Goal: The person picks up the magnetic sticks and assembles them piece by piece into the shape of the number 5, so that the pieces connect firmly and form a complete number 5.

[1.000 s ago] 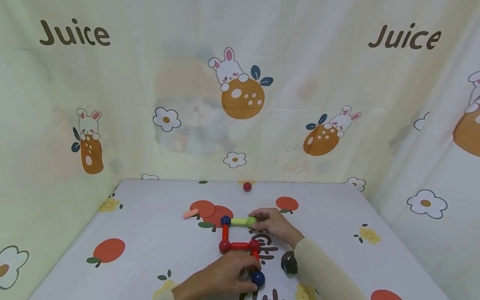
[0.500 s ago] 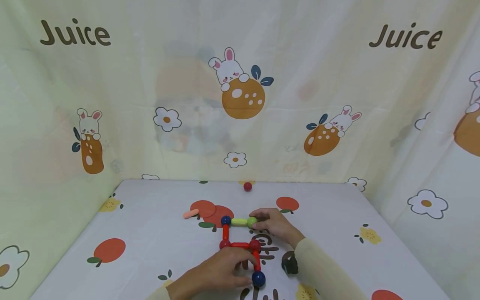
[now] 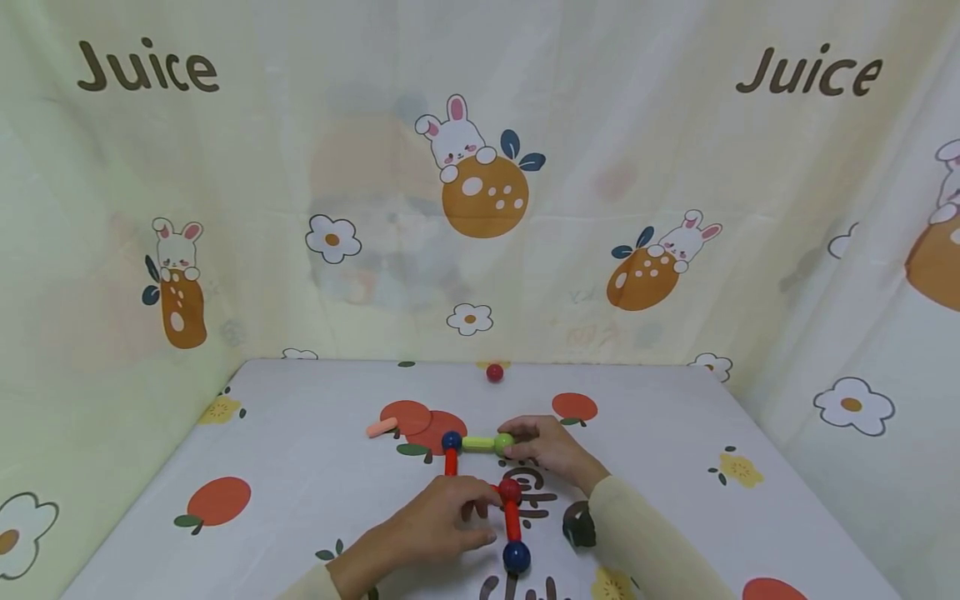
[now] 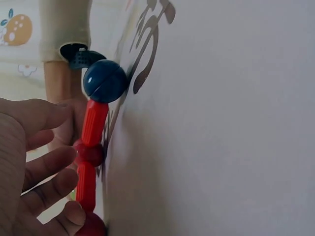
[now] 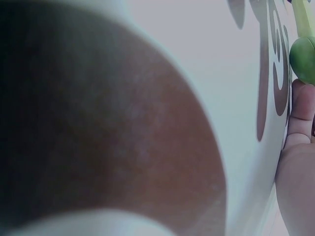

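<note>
A zigzag of toy rods and balls lies on the table. My right hand pinches its green ball between thumb and fingers. From there a yellow-green rod leads to a blue ball, and a red rod runs toward me. My left hand, fingers loosely bent and thumb apart, is over the middle rod and hides one red ball, visible in the left wrist view beside the fingertips. Another red ball, a red rod and a blue ball form the near end.
Farther back sits a loose red ball. A salmon-coloured rod lies to the left. The dark device is at the right sleeve. A patterned cloth covers the table, and a curtain hangs behind and at the sides.
My left hand has drawn away from the near blue ball and its red rod, shifting left and farther from me over the middle rod. The right hand stays on the green ball.
</note>
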`<action>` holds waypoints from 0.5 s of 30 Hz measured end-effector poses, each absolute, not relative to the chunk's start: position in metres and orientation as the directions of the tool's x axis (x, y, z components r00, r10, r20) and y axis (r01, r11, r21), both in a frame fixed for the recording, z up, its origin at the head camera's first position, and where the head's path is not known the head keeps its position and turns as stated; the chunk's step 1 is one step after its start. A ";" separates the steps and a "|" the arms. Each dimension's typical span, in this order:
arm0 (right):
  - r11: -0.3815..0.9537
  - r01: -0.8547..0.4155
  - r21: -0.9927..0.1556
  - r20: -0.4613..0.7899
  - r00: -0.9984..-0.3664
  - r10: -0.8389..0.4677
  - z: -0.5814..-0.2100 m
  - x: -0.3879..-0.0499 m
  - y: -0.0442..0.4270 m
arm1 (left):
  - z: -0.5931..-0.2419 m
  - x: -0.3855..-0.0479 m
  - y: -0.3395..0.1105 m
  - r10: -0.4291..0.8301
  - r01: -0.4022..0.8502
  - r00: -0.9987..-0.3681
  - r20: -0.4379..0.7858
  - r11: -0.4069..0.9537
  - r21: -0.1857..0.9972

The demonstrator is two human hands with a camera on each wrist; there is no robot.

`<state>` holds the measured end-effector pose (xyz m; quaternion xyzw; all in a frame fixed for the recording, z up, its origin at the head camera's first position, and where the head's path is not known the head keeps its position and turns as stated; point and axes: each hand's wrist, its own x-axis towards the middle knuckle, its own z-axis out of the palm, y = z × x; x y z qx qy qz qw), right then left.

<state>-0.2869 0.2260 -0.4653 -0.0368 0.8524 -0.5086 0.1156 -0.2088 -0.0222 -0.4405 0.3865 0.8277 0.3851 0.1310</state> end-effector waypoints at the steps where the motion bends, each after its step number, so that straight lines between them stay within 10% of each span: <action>1: 0.481 0.055 -0.875 -0.160 -0.971 -0.180 -0.465 -0.287 0.226 | -0.440 -0.209 -0.023 0.735 0.535 -0.672 0.088 0.401 0.744; 15: 0.499 0.039 -0.866 -0.147 -0.973 -0.180 -0.465 -0.287 0.225 | -0.440 -0.225 -0.037 0.612 0.501 -0.774 0.165 0.430 0.751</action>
